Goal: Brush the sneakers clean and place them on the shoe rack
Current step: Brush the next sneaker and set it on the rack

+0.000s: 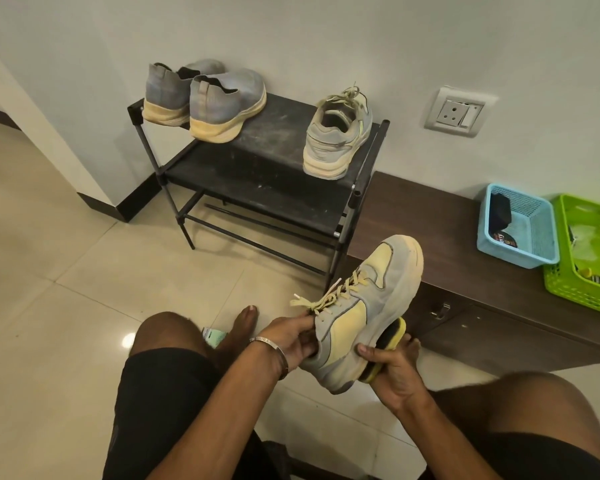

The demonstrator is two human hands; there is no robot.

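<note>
A grey and yellow laced sneaker [368,299] is held in the air above my lap, toe pointing away. My left hand [291,341] grips it at the collar, fingers inside the opening. My right hand [392,372] holds a yellow and black brush [390,344] against the sneaker's right side near the sole. Its matching sneaker [336,140] stands on the top shelf of the black shoe rack [267,161], at the right. Two blue-grey slip-on sneakers [205,95] stand at the rack's left end.
A low dark wooden bench [465,258] runs along the wall to the right of the rack, bearing a blue basket [516,226] and a green basket [589,251]. My bare knees and one foot [239,327] are over the tiled floor. A wall socket [458,112] is above the bench.
</note>
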